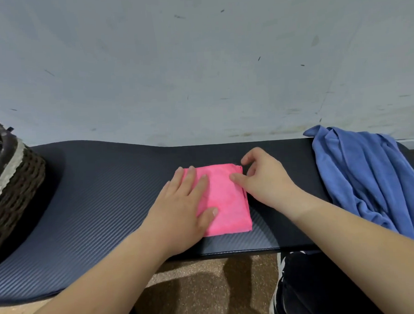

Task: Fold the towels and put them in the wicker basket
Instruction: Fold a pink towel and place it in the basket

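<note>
Head view, two voices.

**Q:** What lies around the work, and what blocks the view of it?

**A:** A dark brown woven wicker basket [18, 190] sits at the left end of the bench, partly cut off by the frame edge. A crumpled blue towel [365, 172] is heaped over the right end, well apart from the basket. Between them, near the middle, lies a bright pink folded towel [230, 203]. The left hand [182, 206] covers its left part.

**Q:** How do the hands sit?

**A:** The left hand lies flat with its fingers straight, pressing on the pink cloth. The right hand [264, 180] is at the towel's far right corner with its thumb resting on the cloth and its fingers arched. Whether it pinches the edge, I cannot tell.

**Q:** Textures and shapes?

**A:** The pink towel is a neat rectangle with layered edges showing at the right. The blue one hangs in loose folds. The basket has thick rope-like weave, a pale scalloped band near its rim and a dark lining.

**Q:** And the surface and room?

**A:** A long black padded bench [96, 206] with a fine ribbed pattern stands against a scuffed pale grey wall [196, 61]. Below it is speckled brown floor [196, 289], with a black-and-white shoe [279, 294] at the lower right.
</note>
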Motion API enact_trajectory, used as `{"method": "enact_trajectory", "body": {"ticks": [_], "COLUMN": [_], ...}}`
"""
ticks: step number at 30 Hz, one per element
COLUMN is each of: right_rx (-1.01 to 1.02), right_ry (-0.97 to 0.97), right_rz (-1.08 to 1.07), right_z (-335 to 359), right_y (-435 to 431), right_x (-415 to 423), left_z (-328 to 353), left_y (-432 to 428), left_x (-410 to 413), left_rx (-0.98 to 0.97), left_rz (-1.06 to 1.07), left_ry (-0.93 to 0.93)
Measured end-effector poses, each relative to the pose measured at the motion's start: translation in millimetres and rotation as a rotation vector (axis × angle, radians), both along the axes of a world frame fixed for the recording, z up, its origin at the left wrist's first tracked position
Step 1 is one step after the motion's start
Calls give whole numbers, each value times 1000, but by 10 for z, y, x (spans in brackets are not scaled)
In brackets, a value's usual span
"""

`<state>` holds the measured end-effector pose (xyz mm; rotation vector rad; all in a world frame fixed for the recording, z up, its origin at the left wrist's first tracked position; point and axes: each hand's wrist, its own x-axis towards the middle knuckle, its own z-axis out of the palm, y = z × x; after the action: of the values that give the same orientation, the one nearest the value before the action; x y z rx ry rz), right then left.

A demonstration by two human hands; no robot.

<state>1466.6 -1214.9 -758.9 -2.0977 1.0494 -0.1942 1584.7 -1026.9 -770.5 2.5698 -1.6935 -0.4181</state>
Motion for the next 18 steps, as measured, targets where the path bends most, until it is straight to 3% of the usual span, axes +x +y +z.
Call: {"method": "enact_trajectory", "body": {"ticks": [4, 8, 11, 13, 15, 18], "right_rx": [-240, -207, -235, -241, -222, -151], "right_ry": [-71, 271, 425, 424, 414, 380], "right_rz": [309, 655, 689, 663, 631, 593], "right_z": [49, 6, -25, -24, -13, 7], "right_y": [52, 207, 209, 176, 140, 69], "right_x": [-47, -151, -226, -216, -202, -222], "left_z": [-104, -37, 98, 179, 196, 156], "left_y": [33, 50, 23, 4, -12, -38], "left_x": [17, 60, 85, 90, 70, 60], "left_rx": [20, -88, -270, -169, -45, -75], "left_rz": [28, 47, 229, 390, 481, 542], "left_ry": [48, 132, 39, -47, 29, 178]}}
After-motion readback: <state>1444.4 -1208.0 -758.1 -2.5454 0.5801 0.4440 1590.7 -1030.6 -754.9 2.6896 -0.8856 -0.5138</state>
